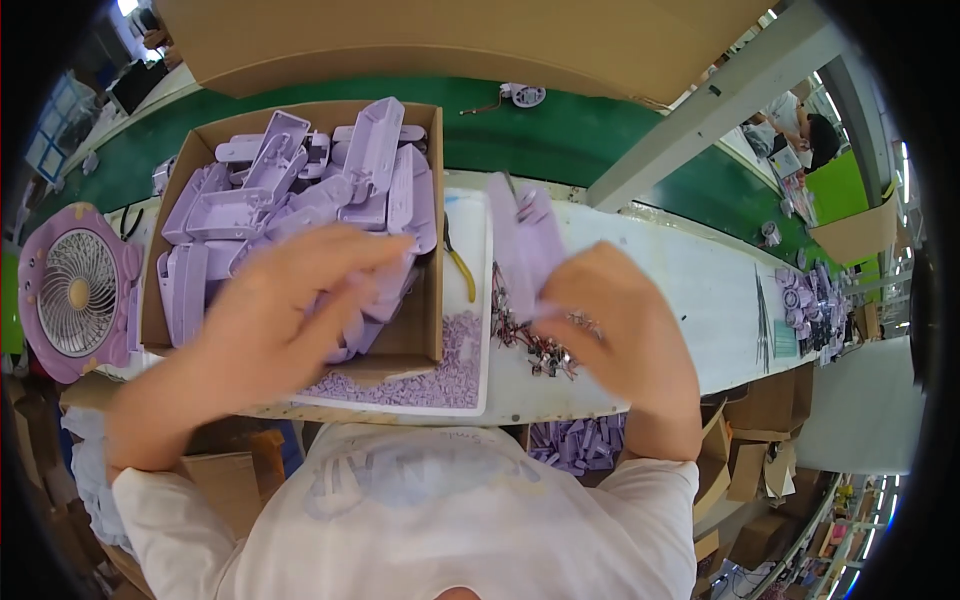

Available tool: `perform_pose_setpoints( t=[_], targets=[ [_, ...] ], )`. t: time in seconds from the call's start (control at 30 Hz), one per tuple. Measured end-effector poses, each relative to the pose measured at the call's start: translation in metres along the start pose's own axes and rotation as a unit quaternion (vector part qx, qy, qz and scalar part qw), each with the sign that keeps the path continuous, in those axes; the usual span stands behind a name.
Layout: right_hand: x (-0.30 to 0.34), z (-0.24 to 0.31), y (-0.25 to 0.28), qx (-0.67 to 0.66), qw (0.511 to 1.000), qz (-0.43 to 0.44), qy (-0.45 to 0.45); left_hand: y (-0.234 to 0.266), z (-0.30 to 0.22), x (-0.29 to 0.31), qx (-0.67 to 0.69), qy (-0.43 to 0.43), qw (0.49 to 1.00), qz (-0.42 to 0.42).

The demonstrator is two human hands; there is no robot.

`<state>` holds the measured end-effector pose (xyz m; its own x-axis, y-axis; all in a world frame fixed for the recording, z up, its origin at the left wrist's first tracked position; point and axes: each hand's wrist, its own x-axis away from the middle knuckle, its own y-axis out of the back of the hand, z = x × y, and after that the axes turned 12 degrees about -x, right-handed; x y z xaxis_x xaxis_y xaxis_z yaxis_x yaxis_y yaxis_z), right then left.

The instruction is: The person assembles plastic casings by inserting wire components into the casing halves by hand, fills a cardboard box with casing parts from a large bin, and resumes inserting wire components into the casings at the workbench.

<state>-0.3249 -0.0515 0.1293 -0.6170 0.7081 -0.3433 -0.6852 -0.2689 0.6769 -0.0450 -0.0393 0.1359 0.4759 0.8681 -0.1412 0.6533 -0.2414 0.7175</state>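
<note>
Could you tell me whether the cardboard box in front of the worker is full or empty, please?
Full: the cardboard box is heaped with lilac plastic housings up to its rim.

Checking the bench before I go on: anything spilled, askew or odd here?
The lilac shells are heaped unevenly in the cardboard box, some poking above its rim. Small lilac pieces lie loose in the white tray. Nothing looks broken.

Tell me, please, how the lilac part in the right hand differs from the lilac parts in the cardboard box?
The part in the right hand, a long shell, is single, lifted and roughly upright; the parts in the box are many, piled at mixed angles. The held one is motion-blurred, the boxed ones sharp. Both are lilac plastic.
</note>
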Motion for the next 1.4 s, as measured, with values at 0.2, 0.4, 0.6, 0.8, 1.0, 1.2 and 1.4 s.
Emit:
perform_pose_setpoints(
  t=[0.2, 0.4, 0.6, 0.8, 1.0, 1.2, 1.4],
  targets=[
    [-0.042, -0.175, 0.002, 0.113, 0.990, -0.069, -0.053, 0.034, 0.043, -0.085, -0.536, -0.299, 0.784, -0.094],
    [-0.052, -0.239, -0.010, 0.153, 0.982, -0.054, -0.098, 0.022, 0.073, -0.120, -0.543, -0.358, 0.758, 0.043],
    [-0.029, -0.169, -0.001, 0.188, 0.969, -0.152, 0.050, 0.042, 0.075, -0.110, -0.544, -0.353, 0.760, -0.039],
    [-0.005, -0.117, -0.004, 0.141, 0.960, -0.138, 0.196, 0.044, 0.073, -0.092, -0.519, -0.270, 0.802, -0.116],
    [0.006, -0.100, -0.009, 0.125, 0.958, -0.147, 0.211, 0.048, 0.059, -0.082, -0.479, -0.201, 0.842, -0.142],
    [0.013, -0.093, -0.017, 0.075, 0.989, -0.130, 0.010, 0.036, 0.045, -0.062, -0.140, 0.037, 0.957, -0.250],
    [0.025, -0.116, -0.042, 0.038, 0.983, -0.024, -0.179, 0.029, -0.018, -0.040, 0.324, 0.285, 0.902, -0.025]
  ],
)
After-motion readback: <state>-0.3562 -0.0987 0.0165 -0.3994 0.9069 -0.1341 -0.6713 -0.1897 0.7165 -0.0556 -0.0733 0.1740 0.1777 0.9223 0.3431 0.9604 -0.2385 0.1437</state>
